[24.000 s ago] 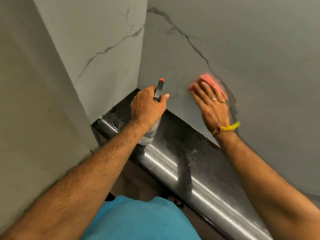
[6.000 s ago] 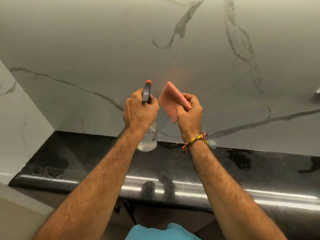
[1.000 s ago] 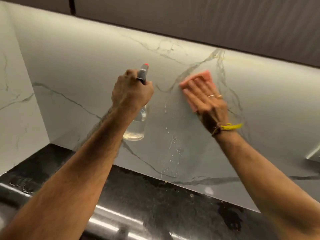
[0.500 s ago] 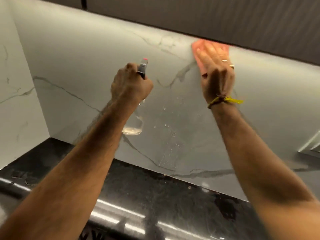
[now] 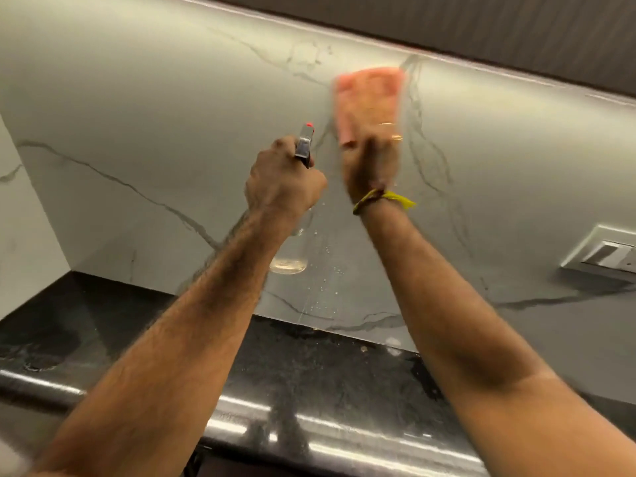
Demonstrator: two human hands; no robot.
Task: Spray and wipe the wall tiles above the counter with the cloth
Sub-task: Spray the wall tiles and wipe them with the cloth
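Note:
The wall tiles [image 5: 165, 108] are pale grey marble with dark veins, and they rise above a black counter [image 5: 309, 366]. My right hand [image 5: 373, 160] presses a pink cloth [image 5: 370, 87] flat against the wall, high up near the tile's top edge; hand and cloth are blurred by motion. My left hand [image 5: 282, 185] grips a clear spray bottle [image 5: 290, 259] with a black head and red nozzle, held close to the wall just left of the right wrist. Water drops run down the tile below the bottle.
A dark ribbed cabinet panel [image 5: 447, 25] hangs above the tiles. A white switch plate [image 5: 605, 251] is on the wall at the right. A side wall [image 5: 20, 218] closes the corner on the left. The counter's front edge is shiny metal [image 5: 327, 428].
My right hand has slid the cloth down and slightly left from the tile's top edge. The left hand with the bottle has stayed roughly where it was.

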